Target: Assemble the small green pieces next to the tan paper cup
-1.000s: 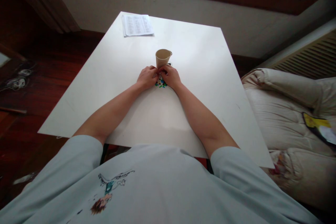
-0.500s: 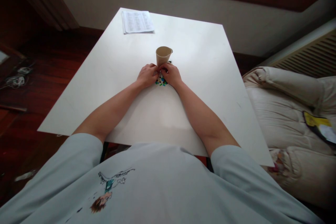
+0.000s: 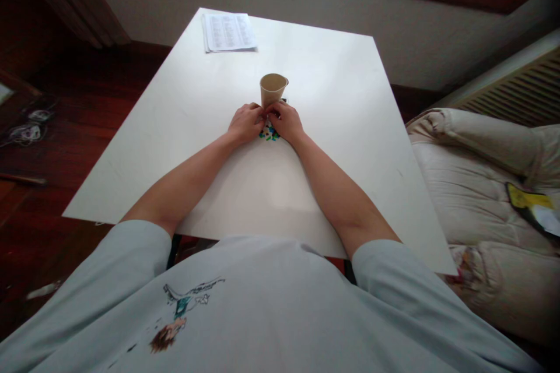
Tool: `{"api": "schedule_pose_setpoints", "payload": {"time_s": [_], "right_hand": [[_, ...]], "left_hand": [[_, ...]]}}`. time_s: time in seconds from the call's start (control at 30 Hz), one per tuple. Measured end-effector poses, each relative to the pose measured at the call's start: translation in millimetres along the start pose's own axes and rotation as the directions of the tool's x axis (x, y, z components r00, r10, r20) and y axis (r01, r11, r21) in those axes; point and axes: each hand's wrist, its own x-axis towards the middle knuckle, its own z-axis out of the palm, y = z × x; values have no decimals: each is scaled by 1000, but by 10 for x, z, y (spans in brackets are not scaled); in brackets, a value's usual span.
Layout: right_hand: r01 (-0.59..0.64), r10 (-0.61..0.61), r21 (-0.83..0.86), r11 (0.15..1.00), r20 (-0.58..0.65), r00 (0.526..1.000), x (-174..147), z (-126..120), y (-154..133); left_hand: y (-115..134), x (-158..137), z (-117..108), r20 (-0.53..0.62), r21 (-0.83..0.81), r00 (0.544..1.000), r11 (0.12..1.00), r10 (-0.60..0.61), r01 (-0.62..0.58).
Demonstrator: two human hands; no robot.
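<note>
Resting close together and curled, the left hand (image 3: pixel 245 123) and right hand (image 3: pixel 286 121) may grip something; I cannot tell. Small plastic-looking blue, green and black pieces (image 3: pixel 268 134) lie between them on the white rectangular counter (image 3: pixel 271 186), probably light, hard and slippery, best pinched by their edges.

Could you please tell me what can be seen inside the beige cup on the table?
Through the open top of the beige cup, only its upper inner surface shows. Its near side hides the bottom, so I cannot tell whether anything lies there.
</note>
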Motion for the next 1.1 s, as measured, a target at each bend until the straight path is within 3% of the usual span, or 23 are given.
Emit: {"api": "schedule_pose_setpoints", "payload": {"time_s": [1.1], "right_hand": [[-30,30,-23,999,2,1000,4,20,28]], "left_hand": [[0,-1,-4,4,37,1000,999,14,-14]]}}
